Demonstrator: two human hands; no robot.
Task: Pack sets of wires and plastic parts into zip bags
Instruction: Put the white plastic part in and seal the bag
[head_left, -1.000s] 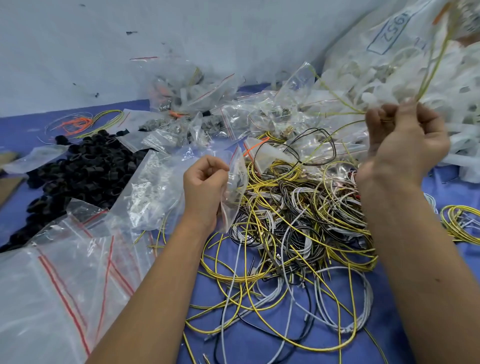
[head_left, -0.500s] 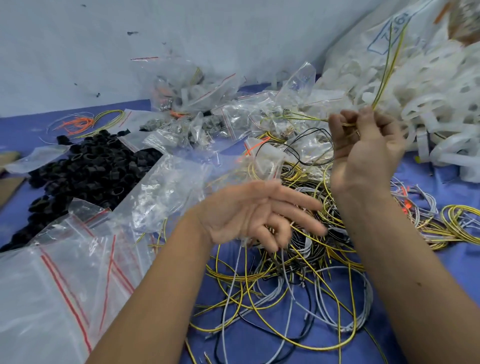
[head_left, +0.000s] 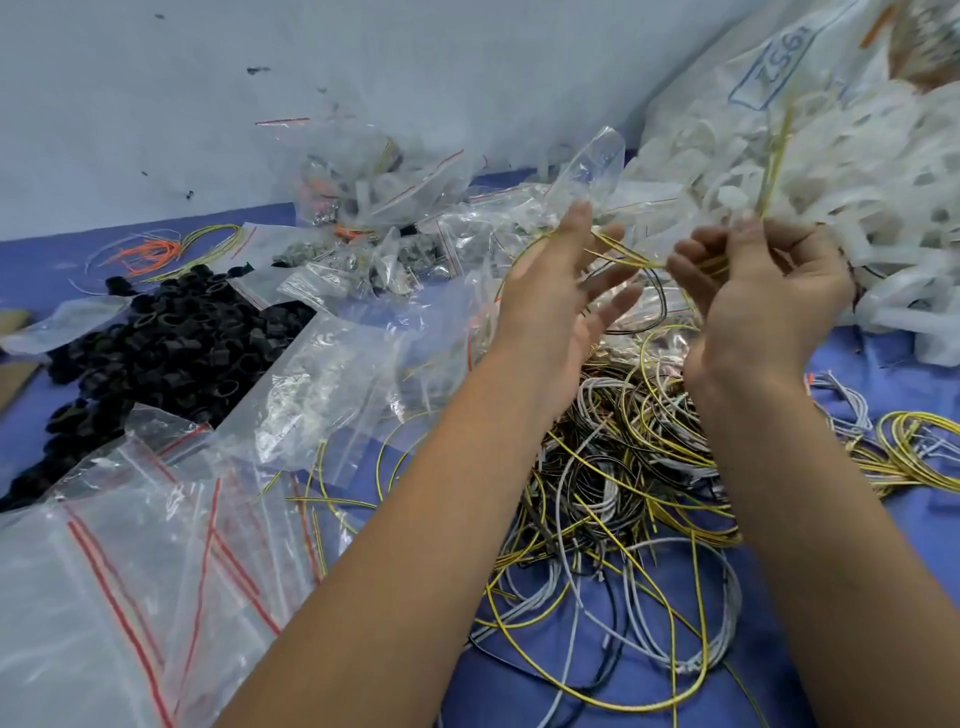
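My right hand is raised above the wire pile and pinches a yellow-green wire that sticks up past the fingers and loops leftward. My left hand is lifted beside it, fingers spread and fairly straight, with the wire's loop running against its fingers. Below both hands lies a tangled heap of yellow, grey and black wires on the blue table. Empty zip bags with red seal stripes lie at the lower left.
A pile of black plastic rings sits at the left. Filled small zip bags are heaped at the back against the wall. A big sack of white plastic parts fills the right back. Orange wires lie far left.
My left hand let go of the zip bag, opened, and rose to meet the wire. My right hand came down and left with the yellow-green wire.
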